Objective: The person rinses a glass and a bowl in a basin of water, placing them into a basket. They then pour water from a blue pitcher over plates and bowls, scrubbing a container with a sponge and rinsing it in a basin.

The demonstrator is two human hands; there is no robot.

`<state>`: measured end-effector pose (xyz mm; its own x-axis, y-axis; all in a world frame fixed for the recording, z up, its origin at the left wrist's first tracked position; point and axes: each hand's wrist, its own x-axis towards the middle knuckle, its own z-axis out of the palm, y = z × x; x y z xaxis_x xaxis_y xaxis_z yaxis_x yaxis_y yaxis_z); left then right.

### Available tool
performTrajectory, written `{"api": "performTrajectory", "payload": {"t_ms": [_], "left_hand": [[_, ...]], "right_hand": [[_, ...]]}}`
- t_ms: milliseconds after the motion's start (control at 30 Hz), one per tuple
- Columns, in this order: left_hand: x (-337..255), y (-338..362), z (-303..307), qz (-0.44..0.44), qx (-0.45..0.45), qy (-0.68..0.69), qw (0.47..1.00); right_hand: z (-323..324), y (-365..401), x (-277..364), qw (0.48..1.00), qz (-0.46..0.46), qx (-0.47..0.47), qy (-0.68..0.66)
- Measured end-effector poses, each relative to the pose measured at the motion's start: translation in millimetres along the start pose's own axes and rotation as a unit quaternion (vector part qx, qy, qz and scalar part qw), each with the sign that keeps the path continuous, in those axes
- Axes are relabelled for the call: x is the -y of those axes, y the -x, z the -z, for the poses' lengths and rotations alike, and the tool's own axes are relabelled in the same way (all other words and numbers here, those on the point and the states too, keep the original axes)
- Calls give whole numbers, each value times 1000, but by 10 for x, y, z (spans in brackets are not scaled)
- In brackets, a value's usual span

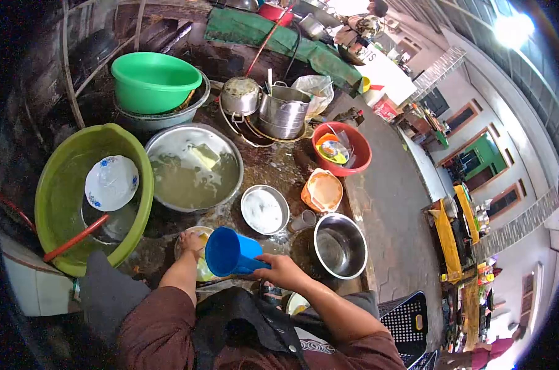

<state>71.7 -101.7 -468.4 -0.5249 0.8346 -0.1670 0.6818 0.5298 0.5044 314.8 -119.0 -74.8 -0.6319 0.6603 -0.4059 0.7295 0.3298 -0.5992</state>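
My right hand [279, 270] is closed around the handle of a blue plastic dipper [224, 253], tilted with its mouth facing left. My left hand [192, 242] grips the rim of a pale dish [199, 230] with yellow on it; the dipper hides part of this dish. Just ahead, a round metal bowl [265, 209] holds white suds. Beyond my left hand, a large metal basin [196, 185] contains murky water with a pale yellow block [205, 156] in it. A drinking glass [303, 221] stands beside the suds bowl.
At left, an olive-green tub [45, 185] holds a blue-flowered plate [111, 182] and a red-handled tool [76, 238]. A steel bowl [340, 246], orange container [322, 190] and red basin [359, 151] line the right. Behind stand pots [285, 114] and a green basin [153, 89].
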Motion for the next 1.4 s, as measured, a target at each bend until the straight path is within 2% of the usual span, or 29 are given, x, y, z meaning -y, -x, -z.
{"api": "performTrajectory", "payload": {"t_ms": [33, 100, 133, 167, 200, 233, 267, 333, 367, 400, 433, 467, 500, 567, 633, 700, 767, 800, 833, 900, 933, 967, 1000, 1100, 1167, 1233, 1300, 1367, 1400], "left_hand": [[53, 29, -12, 3, 20, -12, 1000], [404, -147, -591, -45, -51, 75, 995], [292, -67, -347, -28, -25, 189, 981], [209, -47, -166, -7, -1, 298, 955], [170, -88, -10, 121, 20, 358, 926], [180, -120, 148, 253, 39, 407, 877], [238, -163, 230, 255, -22, 519, 816], [432, -254, 437, 191, -115, 790, 571], [523, -224, 566, 166, -156, 850, 475], [624, -173, 680, 192, -239, 793, 526], [690, -4, 759, 225, -329, 655, 642], [735, 118, 830, 252, -393, 451, 761], [744, 302, 825, 262, -412, 246, 837], [682, 587, 667, 212, -336, -29, 917], [322, 934, 806, 178, -80, 20, 981], [253, 1039, 402, 183, -9, 190, 964], [151, 1028, 268, 241, 26, 192, 951], [146, 1060, 111, 163, -119, 119, 972], [214, 999, -20, 168, -121, 122, 971], [347, 785, -253, 280, -91, 272, 916], [386, 735, -373, 280, -194, 259, 904], [297, 781, -145, 283, -195, 260, 902], [100, 876, 372, 309, -143, 411, 846], [724, 565, -428, 210, -186, 372, 885], [790, 475, -471, 282, -109, 392, 869], [690, 512, -307, 295, -84, 449, 839], [332, 649, 348, 348, 16, 551, 758], [290, 630, 340, 315, 31, 573, 756], [297, 538, 202, 261, -24, 527, 809]], "right_hand": [[24, 27, 16, 1000, -3, 1, 0], [90, 77, 90, 1000, 11, -4, 2], [85, 66, 48, 1000, -8, -9, -4], [126, 109, 116, 996, -71, -1, -50], [146, 108, 99, 998, -61, -13, -20], [145, 102, 65, 998, -52, -21, 7], [135, 87, -6, 999, -4, -43, 13], [149, 76, -52, 998, 40, -51, -7], [122, 67, -100, 997, 27, -66, -8], [162, 72, -17, 998, 19, -49, 15], [84, 5, -172, 998, -15, -62, 7], [113, 24, -76, 998, 0, -63, 17], [81, 25, -82, 997, 13, -70, -26], [79, -10, 15, 998, -27, -45, 23], [42, 11, 38, 998, -23, -40, 38], [2, -48, 80, 997, -10, -38, 60], [-91, -79, 90, 1000, -1, -12, -9], [-139, -106, 75, 996, 55, -31, 62], [-128, -87, 272, 997, 8, -3, 74], [-246, -150, 207, 995, 46, -1, 87], [-235, -159, 318, 996, 13, 27, 82], [-247, -182, 297, 996, 14, 31, 84], [-273, -204, 253, 995, 45, 16, 90], [-266, -250, 160, 990, 110, -24, 84], [-179, -254, 287, 998, 14, 9, 66], [-175, -268, 212, 995, 57, -15, 76], [-153, -249, 251, 995, 54, -16, 87], [-152, -223, 285, 993, 55, -18, 99], [-148, -219, 301, 991, 66, -25, 110]]}}
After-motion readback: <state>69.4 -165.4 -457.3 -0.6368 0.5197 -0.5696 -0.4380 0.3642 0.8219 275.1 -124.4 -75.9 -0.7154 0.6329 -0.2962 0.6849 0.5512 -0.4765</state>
